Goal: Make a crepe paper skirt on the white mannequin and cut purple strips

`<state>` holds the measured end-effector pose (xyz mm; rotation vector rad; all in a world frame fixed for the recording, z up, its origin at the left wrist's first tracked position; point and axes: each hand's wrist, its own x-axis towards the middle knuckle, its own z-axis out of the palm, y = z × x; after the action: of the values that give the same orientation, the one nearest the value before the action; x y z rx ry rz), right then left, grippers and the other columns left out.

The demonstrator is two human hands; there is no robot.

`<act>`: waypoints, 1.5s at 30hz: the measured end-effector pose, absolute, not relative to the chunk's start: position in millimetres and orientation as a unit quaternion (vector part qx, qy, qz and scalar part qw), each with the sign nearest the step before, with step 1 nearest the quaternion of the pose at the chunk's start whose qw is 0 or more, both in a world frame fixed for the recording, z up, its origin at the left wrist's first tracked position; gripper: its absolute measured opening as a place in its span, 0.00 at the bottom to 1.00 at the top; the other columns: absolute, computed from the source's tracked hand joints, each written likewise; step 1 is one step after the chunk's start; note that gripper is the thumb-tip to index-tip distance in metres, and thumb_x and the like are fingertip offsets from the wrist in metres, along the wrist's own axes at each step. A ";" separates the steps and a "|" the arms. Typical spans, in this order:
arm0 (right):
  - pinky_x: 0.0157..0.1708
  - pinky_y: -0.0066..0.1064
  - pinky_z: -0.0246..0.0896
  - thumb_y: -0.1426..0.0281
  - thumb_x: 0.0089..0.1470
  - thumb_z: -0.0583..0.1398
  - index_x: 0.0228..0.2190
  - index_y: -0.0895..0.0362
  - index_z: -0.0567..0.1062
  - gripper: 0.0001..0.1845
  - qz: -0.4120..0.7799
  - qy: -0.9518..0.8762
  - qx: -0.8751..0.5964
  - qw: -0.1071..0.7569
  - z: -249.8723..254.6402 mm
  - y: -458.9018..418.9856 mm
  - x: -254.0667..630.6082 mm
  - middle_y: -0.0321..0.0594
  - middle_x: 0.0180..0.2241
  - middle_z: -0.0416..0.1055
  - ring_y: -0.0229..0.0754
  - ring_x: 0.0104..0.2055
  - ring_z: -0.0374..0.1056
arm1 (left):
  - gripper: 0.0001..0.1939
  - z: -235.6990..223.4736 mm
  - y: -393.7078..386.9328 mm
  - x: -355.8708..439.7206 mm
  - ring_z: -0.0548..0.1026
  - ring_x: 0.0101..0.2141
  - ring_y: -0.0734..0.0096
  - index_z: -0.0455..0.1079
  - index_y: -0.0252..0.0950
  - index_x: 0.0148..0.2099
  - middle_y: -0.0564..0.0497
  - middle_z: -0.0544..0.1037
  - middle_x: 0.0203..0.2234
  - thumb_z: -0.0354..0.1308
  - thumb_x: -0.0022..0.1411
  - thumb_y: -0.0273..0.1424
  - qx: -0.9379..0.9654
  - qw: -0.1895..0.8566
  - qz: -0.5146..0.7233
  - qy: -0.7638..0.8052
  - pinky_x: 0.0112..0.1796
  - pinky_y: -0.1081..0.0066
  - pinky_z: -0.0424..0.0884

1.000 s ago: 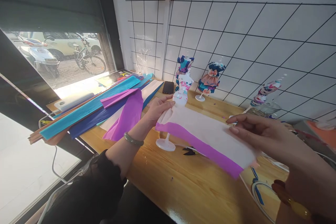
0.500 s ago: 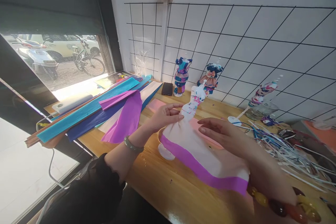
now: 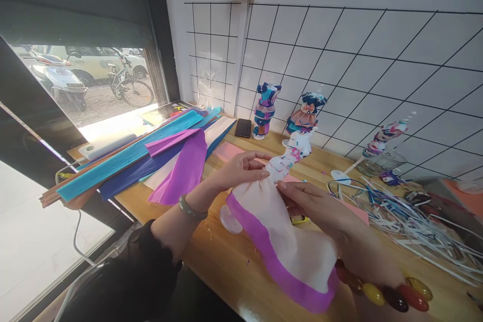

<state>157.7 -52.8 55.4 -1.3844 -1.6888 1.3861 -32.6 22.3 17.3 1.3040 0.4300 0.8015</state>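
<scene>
A small white mannequin (image 3: 287,158), its torso flecked with pink and blue, leans to the right over the table with its round base (image 3: 230,220) tipped up. Around its waist hangs a pale crepe paper skirt (image 3: 273,216) edged with a purple band (image 3: 271,261). My left hand (image 3: 243,171) pinches the gathered top edge of the skirt against the waist. On the other side, my right hand (image 3: 319,204) has its fingers bent round the paper near the waist; its lower fingers are partly hidden. The skirt's free end droops beneath my right wrist.
Crepe paper strips (image 3: 128,156) lie at the left beside a phone (image 3: 243,128). Dressed mannequins (image 3: 264,110) stand by the wall grid. A third mannequin (image 3: 381,141) leans near a glass bowl (image 3: 390,163). Loose narrow strips (image 3: 411,226) cover the right side.
My right hand has come in to the waist and closed on the paper. The mannequin has tilted further right, and the skirt's free end has dropped lower and leftward.
</scene>
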 end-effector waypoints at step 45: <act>0.19 0.28 0.48 0.54 0.49 0.57 0.20 0.57 0.69 0.20 0.276 -0.670 -0.610 0.323 50.2 -46.3 150.0 0.36 0.20 0.63 0.36 0.22 0.55 | 0.30 10.3 17.6 -19.8 0.75 0.33 0.68 0.63 0.35 0.53 0.45 0.77 0.34 0.66 0.48 0.35 0.557 0.720 0.372 0.181 0.34 0.68 0.70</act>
<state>150.0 -46.3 50.2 -1.6000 -1.7577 0.7233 -19.8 17.6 10.3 1.2323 0.4006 0.8216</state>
